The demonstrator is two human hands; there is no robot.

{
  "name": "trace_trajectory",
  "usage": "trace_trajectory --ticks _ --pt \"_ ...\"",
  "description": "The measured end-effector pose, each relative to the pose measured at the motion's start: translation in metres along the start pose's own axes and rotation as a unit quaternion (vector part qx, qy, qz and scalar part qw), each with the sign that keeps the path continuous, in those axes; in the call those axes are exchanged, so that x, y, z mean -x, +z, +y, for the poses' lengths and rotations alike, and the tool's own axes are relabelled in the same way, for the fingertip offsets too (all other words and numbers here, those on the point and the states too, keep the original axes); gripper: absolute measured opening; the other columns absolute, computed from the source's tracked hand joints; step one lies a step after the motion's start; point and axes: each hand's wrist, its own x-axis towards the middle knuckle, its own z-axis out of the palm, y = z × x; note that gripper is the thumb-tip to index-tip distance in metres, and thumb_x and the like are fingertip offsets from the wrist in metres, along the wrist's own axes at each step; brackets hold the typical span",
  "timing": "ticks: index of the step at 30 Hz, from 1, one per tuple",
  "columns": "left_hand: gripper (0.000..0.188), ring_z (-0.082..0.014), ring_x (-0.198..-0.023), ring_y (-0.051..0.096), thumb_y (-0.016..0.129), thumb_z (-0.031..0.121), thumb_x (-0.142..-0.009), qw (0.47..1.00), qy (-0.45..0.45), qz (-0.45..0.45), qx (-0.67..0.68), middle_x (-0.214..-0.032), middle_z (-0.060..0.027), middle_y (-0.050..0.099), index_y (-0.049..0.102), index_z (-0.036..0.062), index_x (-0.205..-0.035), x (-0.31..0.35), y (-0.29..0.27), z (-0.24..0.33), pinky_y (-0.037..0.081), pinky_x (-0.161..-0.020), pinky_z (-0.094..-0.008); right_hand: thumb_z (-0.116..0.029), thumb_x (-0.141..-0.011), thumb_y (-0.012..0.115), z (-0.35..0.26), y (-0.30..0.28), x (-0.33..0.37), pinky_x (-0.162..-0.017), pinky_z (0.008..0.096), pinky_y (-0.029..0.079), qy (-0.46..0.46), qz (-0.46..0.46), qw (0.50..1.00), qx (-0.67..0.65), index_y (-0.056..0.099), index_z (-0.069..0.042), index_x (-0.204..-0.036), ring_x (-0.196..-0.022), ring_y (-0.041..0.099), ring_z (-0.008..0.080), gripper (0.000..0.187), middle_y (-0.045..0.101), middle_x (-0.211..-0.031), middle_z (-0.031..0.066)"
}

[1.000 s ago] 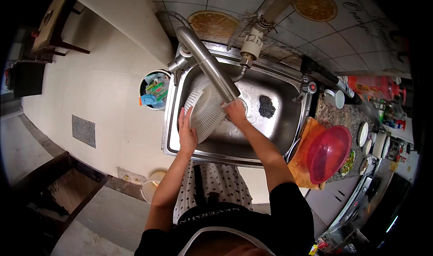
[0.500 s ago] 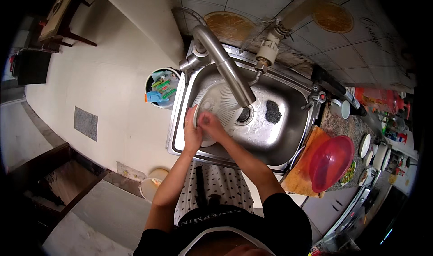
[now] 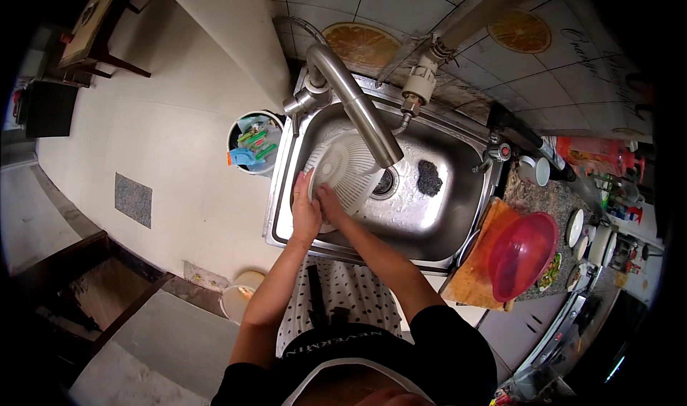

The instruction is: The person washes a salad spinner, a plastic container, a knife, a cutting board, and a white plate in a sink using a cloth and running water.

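**Handling the colander in the sink, and not finishing yet**

I am keeping my left grip clasped on the colander's rim, on its left side. My right grip is working over the near part of the bowl, close beside the left; I am not able to tell whether it is pinching the plastic or only touching it. The colander is leaning, tilted, in the left part of the sink, partly under the tap.

As for progress, I am judging that I am midway: I am having the colander in the sink, and I am seeing no food lying in the part of the bowl that is showing. Drops are wetting the sink floor around the drain, but I am seeing no stream falling from the spout. Letting go is remaining undone; how much handling is remaining, I am not able to tell.

The scrubber is lying right of the drain, apart from both hands. The red basin is resting on the board, untouched.
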Motion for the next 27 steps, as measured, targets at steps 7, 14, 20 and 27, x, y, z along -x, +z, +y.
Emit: trace_trajectory --ticks 7,14,20,27 --pt "0.042 -0.0349 -0.116 0.035 0.037 -0.005 -0.080 0.999 0.018 0.030 0.000 -0.123 -0.0225 0.039 0.043 0.0072 -0.120 0.001 0.001 0.008 0.030 -0.095 -0.0350 -0.032 -0.083 0.042 -0.033 0.011 0.047 -0.077 0.0299 0.042 -0.096 -0.050 0.994 -0.011 0.047 -0.005 -0.112 -0.092 0.051 0.0210 0.039 0.054 -0.103 0.0076" --pt "0.066 -0.0348 -0.117 0.035 0.034 -0.019 -0.060 0.999 0.026 0.022 0.005 -0.123 -0.0204 0.039 0.041 0.0066 -0.121 -0.001 0.000 0.007 0.028 -0.098 -0.0367 -0.015 -0.073 0.051 -0.033 -0.106 0.009 -0.058 0.0385 0.043 -0.111 0.051 0.686 0.717 0.058 -0.007 -0.085 -0.080 0.057 0.0265 0.016 0.059 -0.079 0.0089" --pt "0.067 -0.0316 -0.120 0.032 0.037 -0.018 -0.059 0.999 0.027 0.020 0.031 -0.123 -0.0156 0.040 0.039 0.0049 -0.122 -0.001 0.002 -0.004 0.024 -0.101 -0.0350 -0.024 -0.075 0.050 -0.037 -0.081 0.006 -0.066 0.0400 0.039 -0.236 0.238 0.735 0.589 0.054 -0.008 -0.086 -0.080 0.048 0.0274 0.019 0.052 -0.091 0.0099" --pt "0.066 -0.0313 -0.121 0.029 0.039 -0.015 -0.062 0.993 -0.023 -0.003 0.116 -0.126 -0.0158 0.037 0.036 0.0046 -0.125 -0.001 0.003 -0.013 0.023 -0.101 -0.0348 -0.011 -0.082 0.048 -0.065 0.001 0.051 -0.070 0.0300 0.037 -0.127 0.003 0.992 0.001 0.044 -0.005 -0.084 -0.076 0.044 0.0172 0.008 0.046 -0.079 0.0052"
